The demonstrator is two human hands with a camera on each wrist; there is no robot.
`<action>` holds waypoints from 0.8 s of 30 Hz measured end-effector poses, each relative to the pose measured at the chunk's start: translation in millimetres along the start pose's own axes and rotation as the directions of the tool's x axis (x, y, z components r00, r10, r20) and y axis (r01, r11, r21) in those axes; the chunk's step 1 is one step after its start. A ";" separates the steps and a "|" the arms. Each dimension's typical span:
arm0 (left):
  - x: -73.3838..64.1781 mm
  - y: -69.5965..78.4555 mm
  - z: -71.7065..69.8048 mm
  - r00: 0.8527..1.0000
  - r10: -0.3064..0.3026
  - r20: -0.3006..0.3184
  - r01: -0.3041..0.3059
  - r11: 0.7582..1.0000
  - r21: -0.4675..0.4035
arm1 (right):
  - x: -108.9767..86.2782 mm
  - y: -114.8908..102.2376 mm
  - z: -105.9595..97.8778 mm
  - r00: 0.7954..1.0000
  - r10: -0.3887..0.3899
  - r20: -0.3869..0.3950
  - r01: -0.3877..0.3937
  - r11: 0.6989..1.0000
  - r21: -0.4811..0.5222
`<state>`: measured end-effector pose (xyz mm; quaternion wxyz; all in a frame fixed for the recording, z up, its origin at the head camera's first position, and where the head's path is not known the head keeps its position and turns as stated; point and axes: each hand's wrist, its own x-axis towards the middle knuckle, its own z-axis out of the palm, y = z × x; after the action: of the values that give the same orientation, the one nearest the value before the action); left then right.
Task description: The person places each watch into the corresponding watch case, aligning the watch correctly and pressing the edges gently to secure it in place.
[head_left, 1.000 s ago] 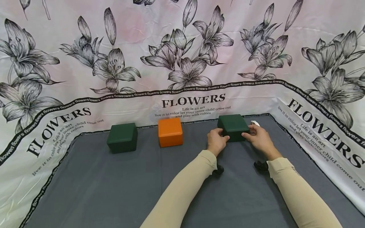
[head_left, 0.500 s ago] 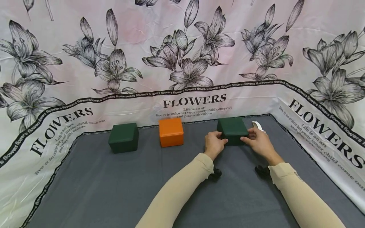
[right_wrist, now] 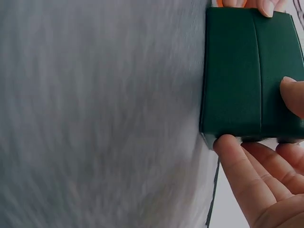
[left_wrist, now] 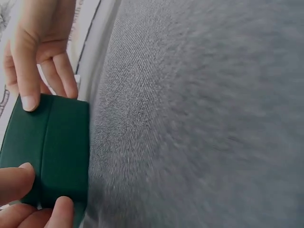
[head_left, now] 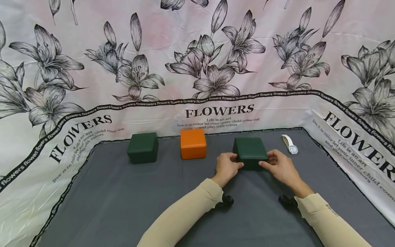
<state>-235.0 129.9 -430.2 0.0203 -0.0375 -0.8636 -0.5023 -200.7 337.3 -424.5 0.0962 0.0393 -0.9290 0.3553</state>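
Note:
A dark green box (head_left: 250, 149) with its lid down lies between both hands on the grey cloth. My left hand (head_left: 226, 168) grips its left side, thumb on the near face. From the right side, my right hand (head_left: 280, 168) holds it the same way, thumb in front and fingers along the side. A seam between lid and base runs across the green box (left_wrist: 61, 142) in the left wrist view. Behind and right of the right hand lies a wristwatch (head_left: 290, 144) with a white strap and a square face.
An orange box (head_left: 193, 144) sits left of the held box, near the back edge of the grey cloth (head_left: 123, 206). Farther left stands another dark green box (head_left: 142, 148). A flower-printed curtain (head_left: 172, 82) rises behind and along both sides.
Both hands have drawn the green box toward the person, away from the back edge. The wristwatch, mostly hidden before, now shows fully. The whole view has shifted slightly.

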 end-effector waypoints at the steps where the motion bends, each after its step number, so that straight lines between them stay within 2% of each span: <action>1: -2.4 -1.8 -3.1 1.000 0.011 0.001 -0.011 1.000 0.011 | -1.8 -2.1 1.4 1.000 -0.002 0.008 0.002 1.000 0.003; 6: -14.7 -11.1 -19.5 0.998 0.052 0.036 -0.052 0.999 0.015 | -10.9 -13.4 7.6 0.999 -0.002 0.032 0.002 1.000 -0.001; 15: -32.1 -24.4 -49.7 0.996 0.031 0.081 -0.030 0.999 -0.014 | -24.0 -35.3 22.2 0.997 -0.022 0.070 0.021 1.000 0.019; 24: -40.7 -37.3 -72.6 0.993 0.046 0.105 -0.042 0.998 -0.036 | -31.6 -53.7 35.3 0.993 -0.079 0.088 0.073 0.995 0.062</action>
<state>-197.8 46.6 -429.6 -0.0150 -0.0835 -0.8540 -0.5134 -167.5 273.9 -421.7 0.0663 0.0936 -0.9193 0.3765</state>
